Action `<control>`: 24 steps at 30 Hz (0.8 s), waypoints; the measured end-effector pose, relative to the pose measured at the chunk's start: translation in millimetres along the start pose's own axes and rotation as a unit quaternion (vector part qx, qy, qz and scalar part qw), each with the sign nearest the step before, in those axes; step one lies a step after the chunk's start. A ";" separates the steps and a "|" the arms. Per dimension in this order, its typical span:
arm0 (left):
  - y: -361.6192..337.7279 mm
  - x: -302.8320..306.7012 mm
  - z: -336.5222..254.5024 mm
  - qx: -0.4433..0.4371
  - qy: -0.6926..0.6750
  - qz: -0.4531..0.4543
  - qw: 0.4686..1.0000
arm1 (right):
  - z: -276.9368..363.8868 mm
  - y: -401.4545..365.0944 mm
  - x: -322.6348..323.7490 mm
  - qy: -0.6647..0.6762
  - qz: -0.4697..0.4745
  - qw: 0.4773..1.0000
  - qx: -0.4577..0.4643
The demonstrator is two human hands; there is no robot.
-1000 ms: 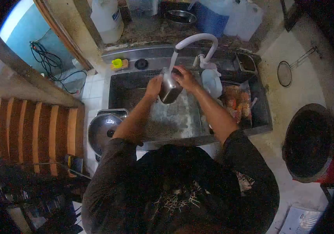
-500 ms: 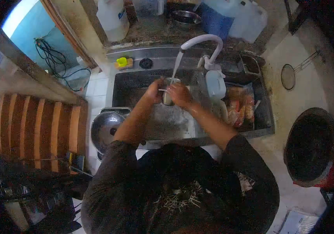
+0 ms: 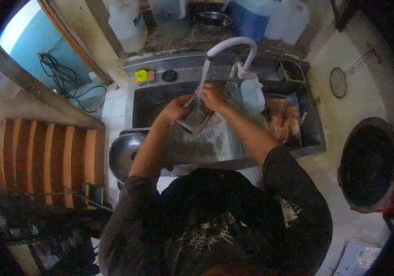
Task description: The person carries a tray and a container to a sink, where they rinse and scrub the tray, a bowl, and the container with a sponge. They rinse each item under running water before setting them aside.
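Observation:
Water runs from the white curved faucet (image 3: 233, 42) onto my hands over the steel sink (image 3: 206, 154). My left hand (image 3: 175, 110) grips the left side of a clear, shallow container (image 3: 196, 120), which is tilted in the basin. At its far right edge, under the stream, is my right hand (image 3: 211, 97), its fingers closed at the rim. Whether a sponge or anything else is under those fingers is too blurred to tell.
Right of my hands stand a pale plastic container (image 3: 252, 97) and bagged food (image 3: 282, 120). A wok (image 3: 125, 154) sits left of the basin. Behind are a yellow cup (image 3: 141, 75), a black round item (image 3: 169, 75), jugs (image 3: 128, 30) and a metal bowl (image 3: 213, 19).
The container has turned and tilted, so its open, angular outline shows. My left hand has moved left and slightly down, while my right hand has shifted slightly up.

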State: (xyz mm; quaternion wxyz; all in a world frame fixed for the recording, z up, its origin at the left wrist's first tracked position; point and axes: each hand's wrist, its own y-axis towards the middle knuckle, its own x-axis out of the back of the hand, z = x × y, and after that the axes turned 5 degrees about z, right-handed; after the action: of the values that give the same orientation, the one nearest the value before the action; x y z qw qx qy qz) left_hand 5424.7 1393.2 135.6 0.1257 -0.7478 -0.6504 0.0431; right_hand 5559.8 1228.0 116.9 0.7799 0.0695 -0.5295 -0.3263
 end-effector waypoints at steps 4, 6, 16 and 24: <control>-10.7 -9.2 0.6 -0.081 -0.097 -0.005 0.992 | 49.5 22.5 53.8 0.112 0.101 0.976 -0.154; -28.0 -20.1 -17.7 -0.092 -0.118 -0.049 0.988 | 42.1 26.3 61.9 0.163 0.202 0.935 -0.241; -19.4 -10.1 7.9 -0.126 -0.071 -0.184 0.972 | -6.3 11.8 34.6 0.348 0.067 0.917 -0.184; 5.9 -39.3 26.6 -0.007 -0.351 -0.154 0.924 | 32.3 -2.4 66.5 0.158 -0.099 0.971 -0.151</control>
State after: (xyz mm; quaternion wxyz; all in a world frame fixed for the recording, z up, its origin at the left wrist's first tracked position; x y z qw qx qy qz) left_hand 5418.4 1357.4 104.6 -0.1107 -0.5763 -0.7603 0.2787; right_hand 5545.6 1195.0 181.6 0.8191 0.0534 -0.3350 -0.4627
